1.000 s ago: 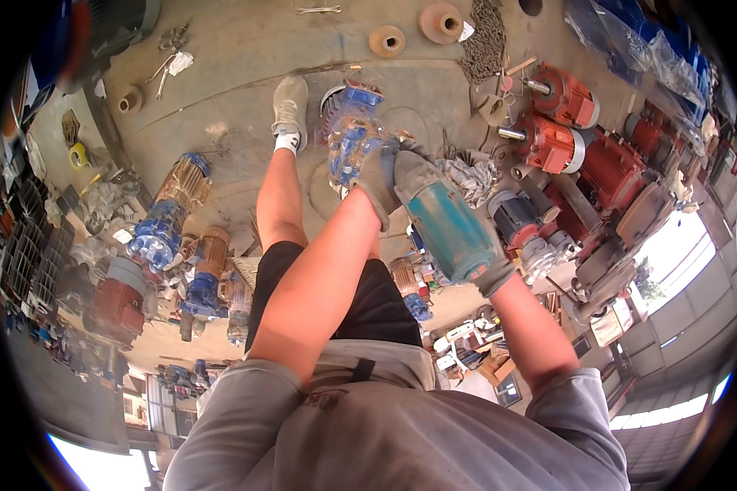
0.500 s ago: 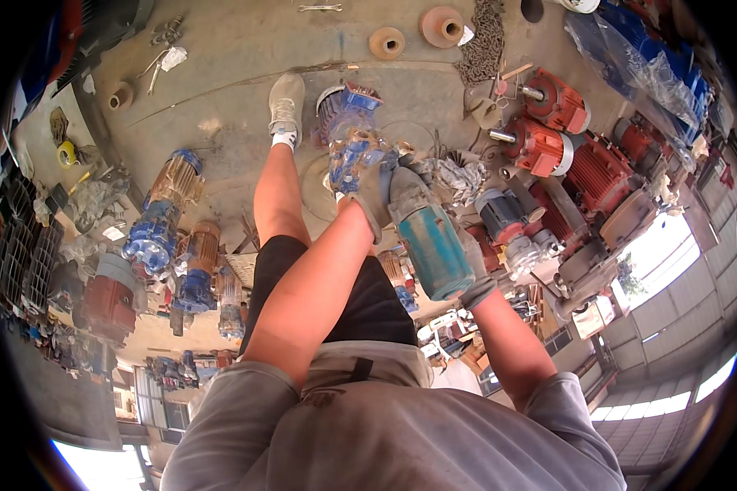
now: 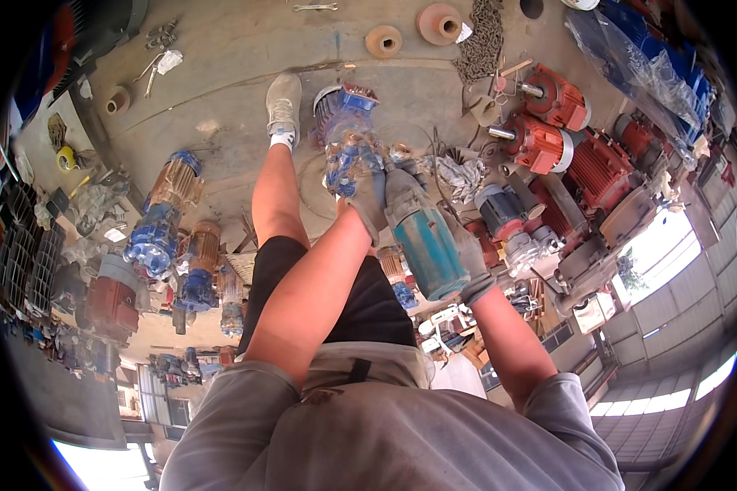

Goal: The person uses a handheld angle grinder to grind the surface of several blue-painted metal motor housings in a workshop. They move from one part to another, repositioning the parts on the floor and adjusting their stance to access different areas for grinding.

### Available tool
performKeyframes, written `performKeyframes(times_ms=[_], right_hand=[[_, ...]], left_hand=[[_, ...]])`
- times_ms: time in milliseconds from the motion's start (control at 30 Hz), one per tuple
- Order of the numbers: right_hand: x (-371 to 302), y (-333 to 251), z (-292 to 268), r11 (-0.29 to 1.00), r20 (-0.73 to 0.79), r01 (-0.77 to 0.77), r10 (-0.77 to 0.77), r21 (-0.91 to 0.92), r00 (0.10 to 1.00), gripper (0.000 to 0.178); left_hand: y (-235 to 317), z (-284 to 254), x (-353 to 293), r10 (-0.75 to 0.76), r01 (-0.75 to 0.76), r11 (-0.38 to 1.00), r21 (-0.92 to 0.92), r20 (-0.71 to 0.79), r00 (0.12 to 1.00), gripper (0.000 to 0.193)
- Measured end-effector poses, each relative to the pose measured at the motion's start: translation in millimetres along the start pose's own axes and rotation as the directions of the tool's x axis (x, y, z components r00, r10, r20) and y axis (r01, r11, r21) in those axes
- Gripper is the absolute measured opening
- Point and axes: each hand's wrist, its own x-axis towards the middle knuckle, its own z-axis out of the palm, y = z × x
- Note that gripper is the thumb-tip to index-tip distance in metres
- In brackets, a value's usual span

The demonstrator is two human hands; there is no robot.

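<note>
A power tool with a scuffed teal barrel and a grey front housing slants between my two gloved hands. My right hand is closed round its right rear side; the barrel hides most of the fingers. My left hand, in a grey glove, is beside the tool's front end, against the near end of a blue geared motor. Its fingertips are hidden, so its grip does not show. The geared motor lies on the floor with a greyish motor end and an uncovered reddish terminal box at its far end. Where the tool's nose meets it cannot be seen.
Several red motors and a grey motor crowd the right side. Blue and rusty geared motors stand at left. Rusty flanged hubs, a chain and a wrench lie at the far side. Crumpled rag-like material lies beside the tool.
The tool and my right hand have shifted slightly to the left. The whole view has moved a little; my left hand stays by the geared motor.
</note>
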Motion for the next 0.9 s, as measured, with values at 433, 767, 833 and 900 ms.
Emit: performKeyframes(times_ms=[433, 767, 833, 900], right_hand=[[4.3, 29.5, -0.6, 0.935, -0.059, 0.055, -0.080, -0.350, 0.995, 0.066], [4.2, -8.4, -14.5, 0.975, -0.054, 0.103, -0.116, -0.194, 0.992, 0.052], [4.0, -45.9, -25.7, 0.968, -0.054, 0.079, -0.095, -0.240, 0.994, 0.051], [3.7, -61.8, -37.1, 0.979, -0.021, 0.050, -0.055, -0.196, 0.998, 0.048]], left_hand=[[-2.9, 12.5, -7.8, -0.049, 0.050, 0.998, -0.041, 0.019, 0.999, 0.068], [-3.5, 3.2, 4.8, 0.081, -0.070, 0.994, -0.079, 0.151, 0.985, 0.042], [-2.9, 6.3, -3.8, 0.083, -0.056, 0.985, -0.161, 0.166, 0.983, 0.038], [-2.2, 18.4, -17.3, 0.043, -0.036, 0.998, -0.061, 0.116, 0.992, 0.037]])
